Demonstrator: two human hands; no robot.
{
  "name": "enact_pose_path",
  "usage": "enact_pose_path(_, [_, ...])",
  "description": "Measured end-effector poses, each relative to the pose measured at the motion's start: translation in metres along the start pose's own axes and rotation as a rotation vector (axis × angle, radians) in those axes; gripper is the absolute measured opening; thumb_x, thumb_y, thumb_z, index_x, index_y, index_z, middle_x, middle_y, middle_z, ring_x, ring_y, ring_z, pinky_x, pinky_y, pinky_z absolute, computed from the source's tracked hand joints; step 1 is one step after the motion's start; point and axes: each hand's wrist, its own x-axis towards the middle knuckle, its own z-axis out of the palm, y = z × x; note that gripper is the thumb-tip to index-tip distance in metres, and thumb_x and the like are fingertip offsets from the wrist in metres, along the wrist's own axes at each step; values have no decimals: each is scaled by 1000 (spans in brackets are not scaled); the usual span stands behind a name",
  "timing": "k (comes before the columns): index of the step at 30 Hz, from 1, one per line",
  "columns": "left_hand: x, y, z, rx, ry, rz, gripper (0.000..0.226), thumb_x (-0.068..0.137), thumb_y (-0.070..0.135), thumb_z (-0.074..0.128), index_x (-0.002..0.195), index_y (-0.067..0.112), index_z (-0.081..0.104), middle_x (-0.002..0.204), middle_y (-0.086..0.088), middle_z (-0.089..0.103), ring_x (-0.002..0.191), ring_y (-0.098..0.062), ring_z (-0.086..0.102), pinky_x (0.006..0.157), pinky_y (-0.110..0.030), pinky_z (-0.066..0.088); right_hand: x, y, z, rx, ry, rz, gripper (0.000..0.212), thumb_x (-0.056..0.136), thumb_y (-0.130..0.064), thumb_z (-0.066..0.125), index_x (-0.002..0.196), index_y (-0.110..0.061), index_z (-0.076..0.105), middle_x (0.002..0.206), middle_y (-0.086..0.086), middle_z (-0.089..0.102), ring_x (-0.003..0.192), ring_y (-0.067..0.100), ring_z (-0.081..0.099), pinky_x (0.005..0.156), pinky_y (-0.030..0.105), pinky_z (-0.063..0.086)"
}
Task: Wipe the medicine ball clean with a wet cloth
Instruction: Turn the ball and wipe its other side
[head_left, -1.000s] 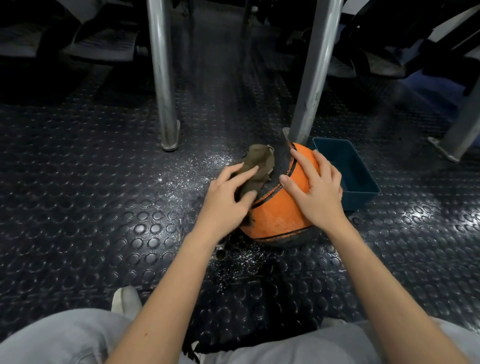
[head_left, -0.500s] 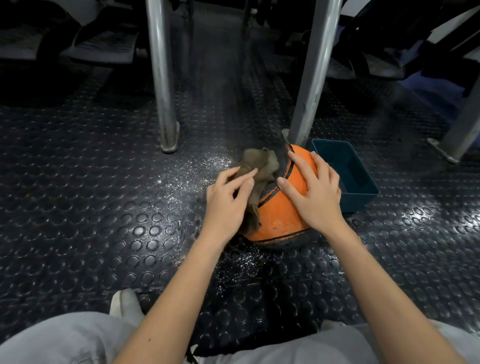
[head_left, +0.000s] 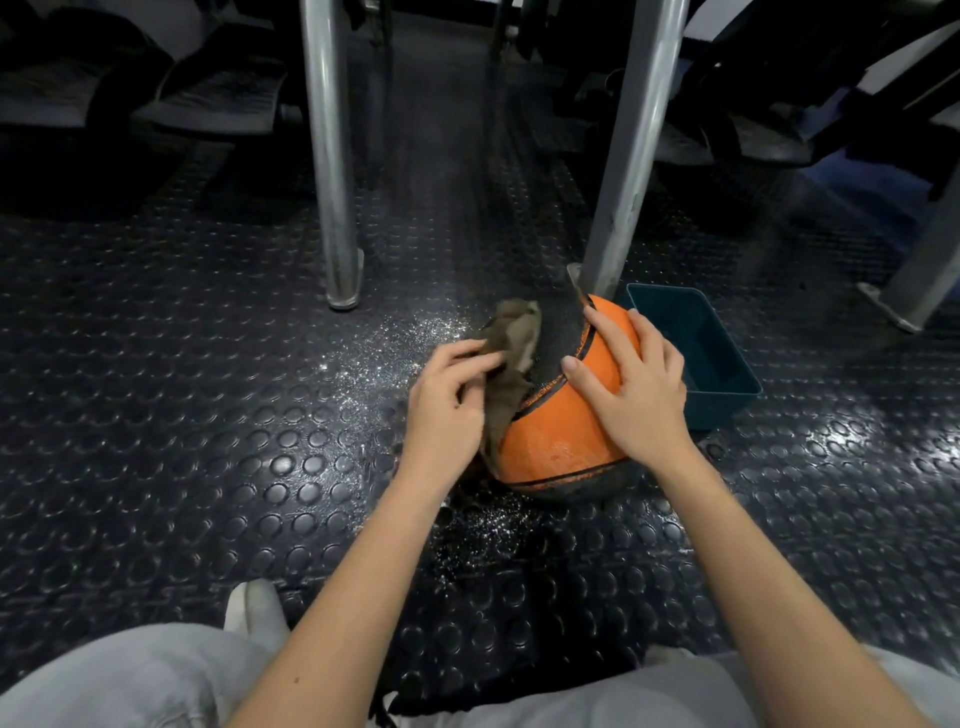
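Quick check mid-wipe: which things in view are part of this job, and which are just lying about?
In the job:
medicine ball, right hand resting on it
cloth, pinched by the left hand against the ball

Lying about:
teal tub beside the ball, untouched
post behind the ball
second post
studded floor

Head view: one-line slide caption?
Left hand holds a brown cloth against an orange ball; right hand rests on top, blue bin beside it.
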Motion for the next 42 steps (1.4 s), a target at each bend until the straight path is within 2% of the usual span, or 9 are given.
enact_pose_path(5, [-3,0,1,75,7,0,24,83,22,71,105,33,69,112,13,55,113,-10,51,101,-25,36,-2,-1,2,-39,-11,-17,61,78,-77,37,135,-59,25,155,-8,13,139,21,8,110,57,15])
enact_pose_path(10, [1,-16,-2,11,102,-104,19,81,9,69,96,19,74,93,9,66,94,-15,63,91,-37,50,-3,-4,1,-32,-25,-15,65,75,-76,33,137,-58,26,156,-8,11,140,21,7,110,57,13])
enact_pose_path(14, [0,-32,-8,31,165,-258,30,83,1,59,106,15,71,107,-1,70,101,-16,63,96,-40,48,-7,-3,-2,10,-28,2,66,72,-75,32,135,-59,27,156,-9,12,140,21,6,111,57,12])
enact_pose_path(17, [6,-2,-5,-10,241,-48,30,87,-4,54,107,12,70,111,2,64,103,-10,57,100,-30,44,-4,-5,-2,8,-28,8,67,70,-76,31,135,-58,27,155,-9,12,139,20,7,111,57,13])
enact_pose_path(21, [-1,3,4,238,65,278,43,87,-7,50,112,21,70,115,5,56,107,-13,49,94,-17,35,-4,-4,1,-25,-25,-3,59,79,-70,39,136,-59,27,156,-9,11,139,20,7,111,55,13])
enact_pose_path(25, [-6,-33,3,299,80,98,47,85,-12,47,114,18,68,121,-2,58,111,-22,50,97,-28,38,-5,-4,2,-38,-33,-12,60,79,-70,40,136,-58,27,156,-10,10,140,20,5,110,56,12])
enact_pose_path(29, [-1,-40,-12,317,156,-156,41,87,-14,43,110,7,70,123,-6,57,116,-22,51,97,-16,30,-6,-4,-2,18,-30,8,67,70,-76,32,134,-59,27,155,-10,12,140,20,6,111,58,13])
enact_pose_path(35, [0,1,0,266,104,362,52,80,-7,40,113,20,69,117,9,53,104,-12,41,96,-16,33,-3,-3,-2,5,-20,14,67,70,-76,32,135,-58,27,155,-9,14,139,21,9,111,57,15])
enact_pose_path(42, [-4,-36,-8,362,72,-13,52,87,-15,38,118,17,66,121,8,51,108,-17,39,94,-20,30,-4,-2,0,-24,-25,-8,63,76,-80,35,135,-60,26,156,-10,12,140,20,7,110,56,14])
